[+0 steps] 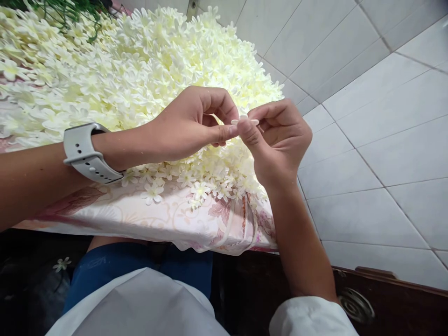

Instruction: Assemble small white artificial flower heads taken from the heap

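Observation:
A small white artificial flower (245,120) is pinched between my two hands, its petals seen edge-on at the fingertips. My left hand (199,119), with a white-strapped watch (89,151) on the wrist, reaches in from the left and closes thumb and finger at the flower's left side. From the right, my right hand (280,135) grips the flower between thumb and forefinger. What lies under the petals is hidden by the fingers. Behind and below both hands spreads a large heap of white and pale yellow artificial flowers (150,60).
A floral tablecloth (122,210) covers the table, its front edge just above my lap. White cords (227,226) hang over that edge. Green artificial stems (73,18) lie at the back left. A tiled wall (378,140) stands close on the right. One flower (62,264) lies below, left.

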A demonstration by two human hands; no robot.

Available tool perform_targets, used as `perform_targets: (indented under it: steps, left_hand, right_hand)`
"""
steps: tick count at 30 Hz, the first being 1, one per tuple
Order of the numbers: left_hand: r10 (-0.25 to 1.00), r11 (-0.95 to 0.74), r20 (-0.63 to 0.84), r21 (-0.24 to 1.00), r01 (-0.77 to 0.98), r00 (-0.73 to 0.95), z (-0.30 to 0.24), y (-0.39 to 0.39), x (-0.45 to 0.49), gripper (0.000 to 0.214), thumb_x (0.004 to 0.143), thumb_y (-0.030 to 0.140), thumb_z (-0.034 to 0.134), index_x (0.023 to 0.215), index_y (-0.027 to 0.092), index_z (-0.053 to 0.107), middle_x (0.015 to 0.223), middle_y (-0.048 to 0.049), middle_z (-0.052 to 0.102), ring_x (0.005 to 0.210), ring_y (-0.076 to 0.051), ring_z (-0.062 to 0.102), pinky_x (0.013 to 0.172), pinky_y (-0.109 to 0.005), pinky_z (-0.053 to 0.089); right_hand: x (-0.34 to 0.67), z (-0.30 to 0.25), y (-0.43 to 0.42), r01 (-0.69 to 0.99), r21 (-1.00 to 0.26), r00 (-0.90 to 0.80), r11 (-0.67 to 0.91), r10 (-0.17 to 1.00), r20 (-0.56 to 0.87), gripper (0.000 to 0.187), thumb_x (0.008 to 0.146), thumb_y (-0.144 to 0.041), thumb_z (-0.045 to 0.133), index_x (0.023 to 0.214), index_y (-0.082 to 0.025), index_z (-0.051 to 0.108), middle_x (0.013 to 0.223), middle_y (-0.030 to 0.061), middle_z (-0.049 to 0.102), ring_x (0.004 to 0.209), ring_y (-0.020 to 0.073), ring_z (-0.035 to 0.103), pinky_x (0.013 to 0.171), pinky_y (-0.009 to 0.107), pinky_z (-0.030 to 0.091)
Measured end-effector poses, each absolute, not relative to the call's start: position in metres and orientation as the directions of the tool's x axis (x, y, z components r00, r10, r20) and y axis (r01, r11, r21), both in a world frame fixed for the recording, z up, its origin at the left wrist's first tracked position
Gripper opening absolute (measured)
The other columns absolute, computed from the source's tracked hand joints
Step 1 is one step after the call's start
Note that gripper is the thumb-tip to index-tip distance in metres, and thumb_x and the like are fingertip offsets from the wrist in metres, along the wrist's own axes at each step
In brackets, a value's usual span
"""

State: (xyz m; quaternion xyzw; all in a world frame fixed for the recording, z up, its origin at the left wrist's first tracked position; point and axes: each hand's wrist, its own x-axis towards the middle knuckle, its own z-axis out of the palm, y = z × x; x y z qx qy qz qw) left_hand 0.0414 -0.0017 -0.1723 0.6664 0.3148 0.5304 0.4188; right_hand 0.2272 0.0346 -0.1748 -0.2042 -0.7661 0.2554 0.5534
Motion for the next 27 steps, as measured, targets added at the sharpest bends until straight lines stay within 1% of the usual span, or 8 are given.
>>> perform_targets:
  steps: [1, 3, 6, 10, 14, 19, 23, 27]
  left_hand:
    - [0.863, -0.456, 0.446, 0.890, -0.018, 0.237, -0.1722, -0.0019, 0.0411, 0.042, 0.074, 0.051, 0.091, 0.083, 0.016, 0.069, 0.075, -0.0029, 0.070, 0.066, -0.010, 0.065, 0.061, -0.022, 0.054]
    - [0.862, -0.458, 0.449, 0.889, -0.016, 0.237, -0.1722, -0.0023, 0.0407, 0.043, 0.074, 0.052, 0.091, 0.086, 0.016, 0.069, 0.077, -0.0036, 0.071, 0.066, -0.010, 0.064, 0.060, -0.022, 0.053]
    - [0.860, -0.449, 0.441, 0.893, -0.029, 0.255, -0.1724, -0.0025, 0.0409, 0.044, 0.074, 0.053, 0.090, 0.087, 0.016, 0.071, 0.080, -0.0044, 0.072, 0.066, -0.010, 0.064, 0.060, -0.022, 0.053]
    - [0.863, -0.435, 0.430, 0.899, -0.044, 0.264, -0.1721, -0.0027, 0.0426, 0.041, 0.075, 0.052, 0.090, 0.084, 0.017, 0.071, 0.079, -0.0034, 0.072, 0.067, -0.010, 0.065, 0.062, -0.023, 0.056]
    - [0.865, -0.436, 0.431, 0.899, -0.041, 0.256, -0.1715, -0.0034, 0.0445, 0.037, 0.078, 0.049, 0.089, 0.080, 0.017, 0.071, 0.077, -0.0028, 0.071, 0.067, -0.011, 0.065, 0.063, -0.023, 0.056]
    - [0.864, -0.444, 0.438, 0.895, -0.033, 0.247, -0.1719, -0.0034, 0.0439, 0.036, 0.081, 0.046, 0.087, 0.078, 0.016, 0.069, 0.075, -0.0025, 0.070, 0.064, -0.009, 0.064, 0.061, -0.023, 0.053]
    - [0.860, -0.436, 0.439, 0.897, -0.070, 0.261, -0.1732, -0.0016, 0.0424, 0.035, 0.080, 0.046, 0.088, 0.081, 0.015, 0.072, 0.074, -0.0009, 0.068, 0.063, -0.008, 0.064, 0.061, -0.023, 0.053]
    - [0.852, -0.430, 0.442, 0.897, -0.107, 0.280, -0.1726, 0.0018, 0.0412, 0.038, 0.075, 0.046, 0.091, 0.082, 0.013, 0.074, 0.071, -0.0001, 0.068, 0.061, -0.008, 0.065, 0.058, -0.022, 0.054]
  right_hand:
    - [0.2274, -0.1743, 0.0350, 0.020, -0.634, -0.315, 0.773, 0.606, 0.730, 0.031, 0.080, -0.049, 0.088, 0.078, -0.026, 0.068, 0.074, -0.0041, 0.063, 0.068, 0.0111, 0.059, 0.059, 0.030, 0.050]
    - [0.2277, -0.1750, 0.0361, 0.000, -0.654, -0.332, 0.757, 0.617, 0.714, 0.033, 0.078, -0.051, 0.089, 0.077, -0.026, 0.068, 0.074, -0.0046, 0.064, 0.067, 0.0108, 0.060, 0.058, 0.029, 0.052]
    - [0.2279, -0.1772, 0.0371, -0.032, -0.654, -0.341, 0.756, 0.606, 0.718, 0.028, 0.083, -0.049, 0.086, 0.078, -0.026, 0.070, 0.074, -0.0054, 0.065, 0.064, 0.0095, 0.060, 0.056, 0.028, 0.052]
    - [0.2283, -0.1776, 0.0374, -0.087, -0.628, -0.319, 0.773, 0.576, 0.753, 0.018, 0.088, -0.038, 0.084, 0.079, -0.025, 0.073, 0.072, -0.0055, 0.066, 0.063, 0.0086, 0.060, 0.056, 0.028, 0.050]
    - [0.2288, -0.1772, 0.0385, -0.067, -0.616, -0.285, 0.785, 0.577, 0.766, 0.019, 0.089, -0.037, 0.082, 0.077, -0.025, 0.073, 0.069, -0.0052, 0.064, 0.062, 0.0093, 0.057, 0.056, 0.029, 0.045]
    - [0.2277, -0.1762, 0.0350, 0.024, -0.575, -0.237, 0.818, 0.563, 0.791, 0.019, 0.091, -0.033, 0.080, 0.075, -0.025, 0.074, 0.066, -0.0057, 0.062, 0.061, 0.0100, 0.054, 0.057, 0.031, 0.042]
    - [0.2256, -0.1759, 0.0315, 0.038, -0.545, -0.192, 0.838, 0.541, 0.819, 0.018, 0.092, -0.026, 0.079, 0.075, -0.025, 0.073, 0.067, -0.0052, 0.062, 0.064, 0.0102, 0.055, 0.059, 0.030, 0.042]
    - [0.2197, -0.1774, 0.0308, 0.016, -0.513, -0.126, 0.858, 0.511, 0.850, 0.022, 0.090, -0.019, 0.080, 0.070, -0.022, 0.071, 0.063, -0.0046, 0.058, 0.060, 0.0093, 0.050, 0.054, 0.030, 0.040]
